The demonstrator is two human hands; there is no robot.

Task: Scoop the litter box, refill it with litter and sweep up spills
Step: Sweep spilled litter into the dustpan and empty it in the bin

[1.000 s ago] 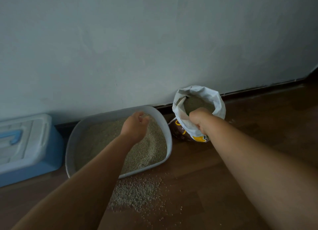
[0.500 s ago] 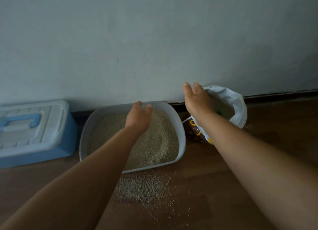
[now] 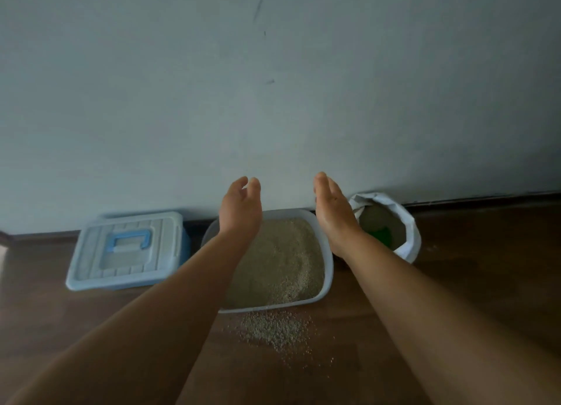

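A grey litter box [image 3: 328, 265] filled with beige litter sits on the wooden floor against the wall. To its right stands an open white litter bag [image 3: 409, 225] with a green scoop [image 3: 381, 232] lying inside on the litter. Spilled litter [image 3: 274, 328] lies on the floor just in front of the box. My left hand [image 3: 239, 207] is raised above the box's back left, fingers loosely apart, holding nothing. Above the box's right rim, my right hand [image 3: 332, 210] is held flat and open, also with nothing in it.
A light blue storage box with a white lid and blue handle [image 3: 127, 250] stands left of the litter box. A pale wall with a dark skirting board [image 3: 485, 200] runs behind everything. Wooden floor [image 3: 485, 283] stretches to the right and front.
My right hand left the litter bag's rim and rose, opening flat. My left hand lifted from the litter. The view tilted up and shifted left, so everything sits lower and further right.
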